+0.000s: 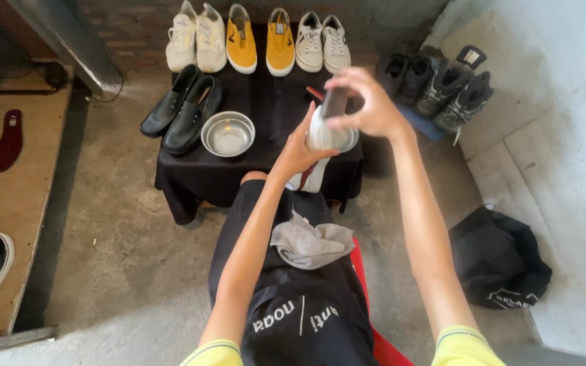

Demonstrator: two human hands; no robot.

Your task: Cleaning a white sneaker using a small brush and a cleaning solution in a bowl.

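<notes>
My left hand [298, 150] grips a white sneaker [317, 139] held upright over my knee, in front of a low table draped in black cloth [191, 173]. My right hand [367, 102] is closed on a dark brush [334, 102] pressed against the top of that sneaker. A crumpled grey cloth [310, 242] lies on my lap, on a black apron [293, 298]. A steel bowl [228, 133] stands on the table, left of the sneaker; a second bowl's rim shows behind the shoe.
On the table sit a black loafer pair [183, 108], white sneakers [196, 37], yellow shoes [260, 42] and off-white sneakers [323, 42]. Black boots [442, 88] stand at the right, a black bag [500, 261] on the floor. More shoes lie on a wooden board [32, 203] at left.
</notes>
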